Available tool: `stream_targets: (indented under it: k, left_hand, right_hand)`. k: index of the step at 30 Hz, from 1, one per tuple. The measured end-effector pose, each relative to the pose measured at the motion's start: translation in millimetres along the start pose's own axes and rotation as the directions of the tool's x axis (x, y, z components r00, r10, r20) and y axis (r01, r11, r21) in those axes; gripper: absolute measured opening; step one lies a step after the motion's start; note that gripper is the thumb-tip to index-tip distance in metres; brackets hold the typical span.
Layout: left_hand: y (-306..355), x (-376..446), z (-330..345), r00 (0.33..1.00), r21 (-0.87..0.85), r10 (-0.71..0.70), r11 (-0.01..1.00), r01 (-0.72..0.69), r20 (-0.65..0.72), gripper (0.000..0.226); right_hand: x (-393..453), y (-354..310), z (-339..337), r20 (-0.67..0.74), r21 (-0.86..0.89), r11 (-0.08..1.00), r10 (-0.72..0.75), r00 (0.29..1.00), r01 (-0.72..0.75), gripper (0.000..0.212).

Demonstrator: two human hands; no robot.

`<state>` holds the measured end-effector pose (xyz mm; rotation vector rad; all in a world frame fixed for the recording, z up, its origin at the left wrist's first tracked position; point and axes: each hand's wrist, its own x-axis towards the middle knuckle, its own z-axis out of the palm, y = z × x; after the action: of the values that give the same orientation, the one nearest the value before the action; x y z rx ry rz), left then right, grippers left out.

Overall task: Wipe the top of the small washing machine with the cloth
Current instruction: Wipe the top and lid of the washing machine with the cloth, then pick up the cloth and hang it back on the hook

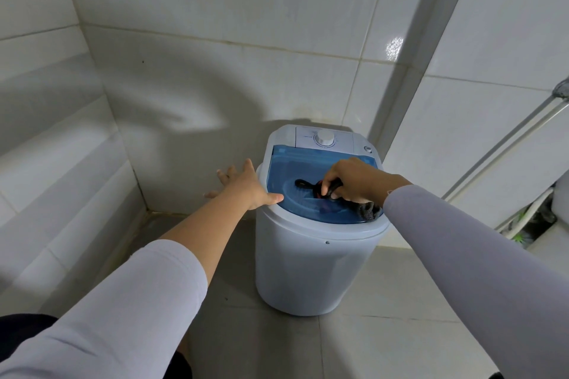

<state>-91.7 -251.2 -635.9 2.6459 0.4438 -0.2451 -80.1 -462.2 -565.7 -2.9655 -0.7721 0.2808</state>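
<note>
Against the tiled corner of a bathroom, the small washing machine (pixel 314 255) stands upright on the floor (pixel 385 301), its control dial (pixel 325 137) at the far side toward the wall. From my remote seat, I see my right hand (pixel 354 180) closed around a dark cloth (pixel 332 191) on the blue translucent lid (pixel 286 175). Much of the cloth is hidden under the fingers; one end trails left across the lid, the other bunches at the lid's near right edge, so its long axis runs roughly left to right. Whether a reddish patch by the fingers belongs to the cloth or lies under the lid, I cannot tell. My left hand (pixel 246 186) rests spread on the machine's left rim, thumb on the top, fingers partly blurred beyond the edge. Pipes (pixel 508 144) at far right are cut off by the frame.
</note>
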Motion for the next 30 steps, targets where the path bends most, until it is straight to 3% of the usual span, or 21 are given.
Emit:
stream_targets:
  k: [4, 9, 15, 18, 23, 26, 30]
  left_hand:
    - [3.0, -6.6, -1.2, 1.0, -0.03, -0.006, 1.0, 0.006, -0.004, 0.12]
    - [8.0, -20.4, -5.9, 1.0, -0.024, -0.008, 1.0, 0.008, -0.016, 0.114]
    - [17.9, -30.1, -7.4, 0.995, 0.043, 0.069, 0.997, -0.066, -0.068, 0.097]
    - [21.2, -34.7, -6.9, 0.99, 0.047, 0.122, 0.992, -0.119, -0.069, 0.086]
    - [32.2, -46.1, -5.1, 0.951, -0.04, 0.294, 0.953, -0.299, -0.095, 0.059]
    - [44.9, -50.6, -1.6, 0.906, -0.087, 0.404, 0.905, -0.416, -0.126, 0.048]
    - [68.3, -57.2, 3.5, 0.79, -0.058, 0.591, 0.794, -0.605, -0.162, 0.046]
  right_hand:
    - [-4.1, 6.6, 0.7, -0.048, 0.022, 0.999, 0.028, 0.998, -0.027, 0.018]
    - [-13.7, 19.5, -1.1, -0.147, 0.196, 0.977, 0.118, 0.982, -0.088, 0.016]
    - [-24.5, 27.5, -6.6, -0.318, 0.48, 0.864, 0.336, 0.886, -0.156, 0.018]
    - [-24.2, 25.0, -4.0, -0.256, 0.641, 0.751, 0.407, 0.877, -0.161, 0.024]
    - [-20.2, 15.9, -5.4, -0.057, 0.864, 0.472, 0.442, 0.895, -0.178, 0.031]
    - [-22.6, 18.3, -9.6, -0.039, 0.862, 0.467, 0.45, 0.892, -0.198, 0.034]
    - [-34.3, 24.6, -16.1, -0.061, 0.833, 0.514, 0.45, 0.891, -0.203, 0.03]
